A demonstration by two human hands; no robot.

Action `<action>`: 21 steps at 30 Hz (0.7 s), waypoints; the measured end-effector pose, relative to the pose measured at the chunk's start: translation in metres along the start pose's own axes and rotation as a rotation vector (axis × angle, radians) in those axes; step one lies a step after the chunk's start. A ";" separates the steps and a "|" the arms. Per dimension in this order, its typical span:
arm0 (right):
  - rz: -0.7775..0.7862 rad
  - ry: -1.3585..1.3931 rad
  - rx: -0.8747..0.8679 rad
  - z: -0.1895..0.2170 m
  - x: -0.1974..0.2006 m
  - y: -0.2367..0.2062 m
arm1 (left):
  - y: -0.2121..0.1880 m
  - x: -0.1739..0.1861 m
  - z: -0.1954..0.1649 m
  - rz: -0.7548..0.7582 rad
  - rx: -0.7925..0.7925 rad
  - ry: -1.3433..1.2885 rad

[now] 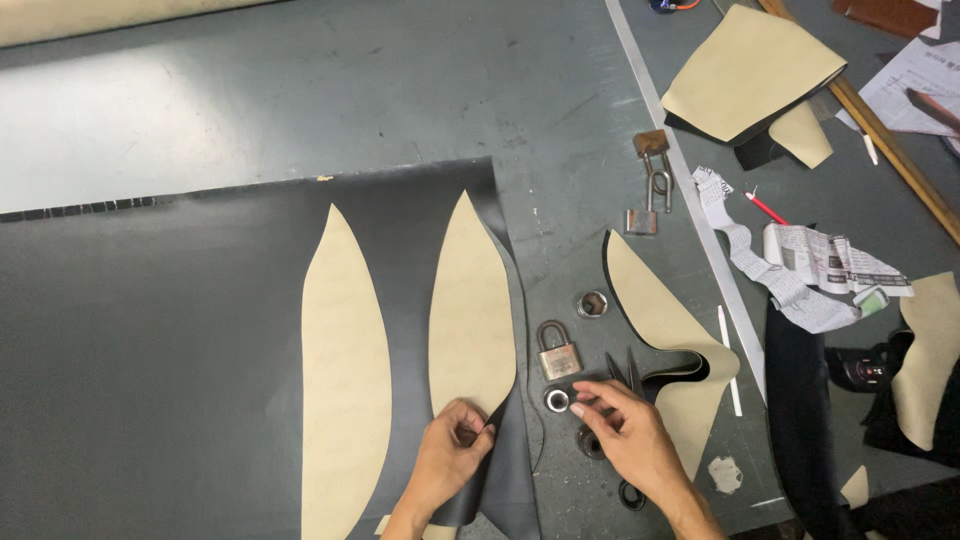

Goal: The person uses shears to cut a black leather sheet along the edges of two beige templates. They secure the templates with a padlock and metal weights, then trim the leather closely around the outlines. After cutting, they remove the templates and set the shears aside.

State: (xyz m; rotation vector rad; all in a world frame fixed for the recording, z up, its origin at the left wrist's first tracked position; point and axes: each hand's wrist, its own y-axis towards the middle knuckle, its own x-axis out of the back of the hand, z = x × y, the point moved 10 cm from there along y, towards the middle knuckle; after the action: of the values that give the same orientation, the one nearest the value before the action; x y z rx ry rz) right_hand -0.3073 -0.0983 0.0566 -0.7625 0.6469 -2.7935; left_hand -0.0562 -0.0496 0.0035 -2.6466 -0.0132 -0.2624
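A: The metal ring (557,400), where is it lying?

B: On the grey table (560,150), just below a brass padlock (558,352). The right hand (630,440) is hovering over it, fingers loosely curled, fingertips touching or almost touching its rim; I cannot tell whether they are pinching it.

A: And the left hand (450,455)?

B: It is pinching the lower edge of the black sheet (150,350), beside a tan leaf-shaped pattern (472,310). A second tan pattern (345,380) is lying further left.

A: Anything under the right hand?

B: Black-handled scissors (625,375) are poking out beyond the fingers, next to a curled tan-and-black cut piece (665,325). Another ring (592,303) is sitting above.
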 end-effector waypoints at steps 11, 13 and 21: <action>0.017 -0.014 -0.027 0.001 -0.002 0.000 | -0.001 -0.001 -0.003 0.008 0.011 0.028; 0.011 -0.012 0.003 0.005 -0.001 0.000 | -0.001 -0.001 -0.004 0.008 0.003 0.015; 0.018 -0.017 -0.021 0.006 -0.001 -0.001 | 0.000 -0.002 0.001 0.009 0.007 -0.014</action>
State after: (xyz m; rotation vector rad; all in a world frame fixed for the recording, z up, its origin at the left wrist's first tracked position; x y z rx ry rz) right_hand -0.3031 -0.0987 0.0612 -0.7789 0.6778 -2.7651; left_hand -0.0578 -0.0491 0.0028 -2.6405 -0.0070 -0.2406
